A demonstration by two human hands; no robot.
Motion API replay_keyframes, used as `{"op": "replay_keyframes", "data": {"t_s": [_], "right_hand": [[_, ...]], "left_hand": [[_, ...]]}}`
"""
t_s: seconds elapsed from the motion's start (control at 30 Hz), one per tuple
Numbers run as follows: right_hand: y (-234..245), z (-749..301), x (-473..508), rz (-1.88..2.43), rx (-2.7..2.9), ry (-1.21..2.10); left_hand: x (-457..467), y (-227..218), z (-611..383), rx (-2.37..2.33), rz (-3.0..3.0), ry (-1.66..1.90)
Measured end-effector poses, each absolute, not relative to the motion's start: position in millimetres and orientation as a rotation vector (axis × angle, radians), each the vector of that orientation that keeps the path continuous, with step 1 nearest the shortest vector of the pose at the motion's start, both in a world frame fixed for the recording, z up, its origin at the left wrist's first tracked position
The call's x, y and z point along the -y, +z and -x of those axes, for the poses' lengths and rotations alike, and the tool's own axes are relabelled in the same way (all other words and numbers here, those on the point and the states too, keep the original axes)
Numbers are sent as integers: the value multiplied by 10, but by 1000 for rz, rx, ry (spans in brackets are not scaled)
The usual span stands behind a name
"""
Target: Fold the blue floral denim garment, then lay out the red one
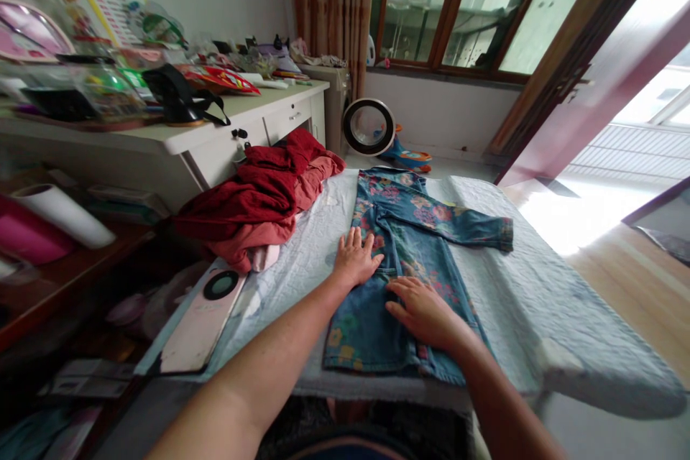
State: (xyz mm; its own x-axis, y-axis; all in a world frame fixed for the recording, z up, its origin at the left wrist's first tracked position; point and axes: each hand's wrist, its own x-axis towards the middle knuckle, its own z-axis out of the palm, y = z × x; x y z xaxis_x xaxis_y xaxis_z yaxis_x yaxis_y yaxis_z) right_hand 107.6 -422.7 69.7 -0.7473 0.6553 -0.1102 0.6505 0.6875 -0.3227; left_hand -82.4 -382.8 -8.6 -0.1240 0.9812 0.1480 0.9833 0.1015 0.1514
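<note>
On the table (507,287), the jacket (425,251) lies flat, long axis pointing away from the person. The left hand (356,259) rests open on it, farther up; the right hand (425,310) rests open, nearer the hem (371,366). Red cloth (253,194) lies left.

Open strip of desk (504,287) between the red clothes heap (256,198) and the denim jacket (412,248), left forearm (285,345) cutting across its near part; wider room right of the jacket, outstretched sleeve (468,226) lying low over the far part. Heap blocks the way toward the white drawer desk (291,115), pink panel (197,323) takes the near-left corner. Left hand (356,259) and right hand (423,307) lie on the jacket, narrow gap between them.
</note>
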Motion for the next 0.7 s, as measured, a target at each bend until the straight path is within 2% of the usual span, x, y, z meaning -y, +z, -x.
{"op": "replay_keyframes", "data": {"t_s": [0.1, 0.23, 0.47, 0.7], "right_hand": [[906, -1005, 3953, 1153, 2880, 564], [941, -780, 3484, 1233, 2787, 383], [674, -385, 2726, 1491, 2615, 244], [246, -340, 2622, 1540, 2451, 188]], "left_hand": [[3840, -76, 826, 2332, 2074, -326], [3864, -86, 831, 2286, 2062, -364], [3856, -84, 836, 2294, 2060, -351], [3838, -99, 838, 2308, 2048, -356]]}}
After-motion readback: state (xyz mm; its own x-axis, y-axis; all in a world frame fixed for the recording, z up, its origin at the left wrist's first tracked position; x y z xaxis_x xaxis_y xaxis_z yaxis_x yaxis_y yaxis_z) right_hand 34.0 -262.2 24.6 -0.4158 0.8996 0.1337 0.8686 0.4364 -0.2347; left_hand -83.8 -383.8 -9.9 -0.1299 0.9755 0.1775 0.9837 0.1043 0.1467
